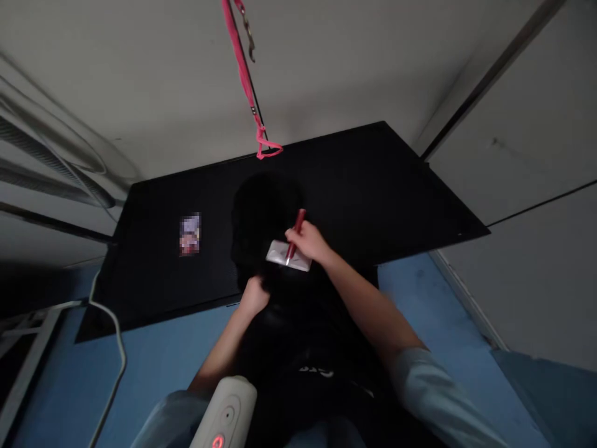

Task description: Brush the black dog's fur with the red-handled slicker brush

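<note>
A black furry animal [254, 211] is on the black table, so dark that its outline blends into the surface and my dark apron. My right hand [308, 239] is closed around the red handle of a slicker brush [299, 223]. The brush's pale rectangular head [276, 251] lies against the dark fur. Lower and to the left, my left hand [255, 294] is curled closed at the animal's near side. Its fingertips are hidden in the black fur, and which part they grip cannot be made out.
A pink leash [243, 68] with a metal clip hangs over the far edge of the black table [364, 168]. A small blurred picture [190, 234] lies at left. A white device [226, 414] with a red-lit button is close below. A cable [122, 348] hangs at left.
</note>
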A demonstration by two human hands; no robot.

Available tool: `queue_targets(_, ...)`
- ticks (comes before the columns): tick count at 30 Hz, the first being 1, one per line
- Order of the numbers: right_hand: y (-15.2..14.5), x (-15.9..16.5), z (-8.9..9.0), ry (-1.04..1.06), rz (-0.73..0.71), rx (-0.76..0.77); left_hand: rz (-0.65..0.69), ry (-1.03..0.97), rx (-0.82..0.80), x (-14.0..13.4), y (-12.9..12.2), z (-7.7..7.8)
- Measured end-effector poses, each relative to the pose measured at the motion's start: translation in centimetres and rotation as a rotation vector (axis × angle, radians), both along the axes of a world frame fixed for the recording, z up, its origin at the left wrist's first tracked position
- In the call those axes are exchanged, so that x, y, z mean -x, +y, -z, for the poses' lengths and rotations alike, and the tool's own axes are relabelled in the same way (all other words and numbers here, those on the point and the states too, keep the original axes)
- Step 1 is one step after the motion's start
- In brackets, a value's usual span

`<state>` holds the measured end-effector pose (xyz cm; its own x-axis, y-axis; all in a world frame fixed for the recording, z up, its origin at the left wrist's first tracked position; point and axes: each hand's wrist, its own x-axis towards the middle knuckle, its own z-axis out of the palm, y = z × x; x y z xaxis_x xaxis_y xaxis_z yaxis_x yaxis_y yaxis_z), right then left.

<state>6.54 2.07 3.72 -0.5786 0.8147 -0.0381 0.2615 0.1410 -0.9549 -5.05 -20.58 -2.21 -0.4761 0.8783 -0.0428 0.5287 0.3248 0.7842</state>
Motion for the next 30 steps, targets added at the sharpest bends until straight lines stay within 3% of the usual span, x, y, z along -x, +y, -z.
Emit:
queue_targets(2,1.3,-0.2,-0.3,-0.105,0.101,-0.020,0.007,0.028,0.034,0.1,-0.3,-0.4)
queue_targets(4,2.7,-0.8,-0.8,-0.280,0.328,-0.186,0.036,0.050,0.057,0.3,-0.5,-0.6)
queue_targets(5,2.9,-0.9,-1.0,-0.260,0.351,-0.229,0.056,0.065,0.064,0.4,-0.5,-0.5)
queue_targets(7,2.2,-0.7,-1.1,-0.145,0.226,-0.225,0.097,0.114,0.087,0.6,-0.5,-0.4)
queue_targets(10,0.7,0.3,-0.3,-0.037,-0.175,-0.036,0.149,0.228,0.179,1.1,-0.6,-0.8)
queue_targets(11,0.8,0.5,0.1,-0.093,-0.151,0.015,0.155,0.263,0.226,1.2,-0.6,-1.3)
queue_targets(13,1.9,0.2,0.8,-0.193,0.095,-0.044,0.120,0.334,0.317,1.2,-0.5,-2.7)
queue_targets(15,3.2,-0.4,1.3,-0.139,0.306,-0.114,0.009,0.434,0.302,0.6,0.2,-4.5)
queue_targets(17,3.6,-0.7,1.8,-0.007,0.282,-0.072,-0.079,0.533,0.135,-0.3,1.9,-6.1)
queue_targets(19,3.4,-0.8,2.7,0.049,0.137,0.047,-0.028,0.571,-0.031,-1.4,4.2,-6.8)
queue_targets(21,3.4,-1.2,3.7,-0.021,0.122,0.102,0.074,0.567,-0.025,-2.4,6.4,-6.7)
queue_targets(24,4.6,-2.7,4.3,-0.114,0.408,-0.027,0.131,0.562,0.022,-3.4,8.0,-5.6)
queue_targets(26,4.9,-3.4,3.8,-0.064,0.578,-0.141,0.180,0.555,-0.019,-3.8,7.6,-4.6)
queue_targets(27,4.6,-3.3,3.3,-0.015,0.597,-0.163,0.204,0.547,-0.068,-4.1,6.9,-4.0)
queue_targets(28,4.1,-2.9,2.9,0.031,0.551,-0.150,0.218,0.536,-0.135,-4.4,6.0,-3.3)
queue_targets(30,2.6,-1.5,2.2,0.077,0.275,-0.041,0.187,0.503,-0.296,-4.9,3.4,-1.7)
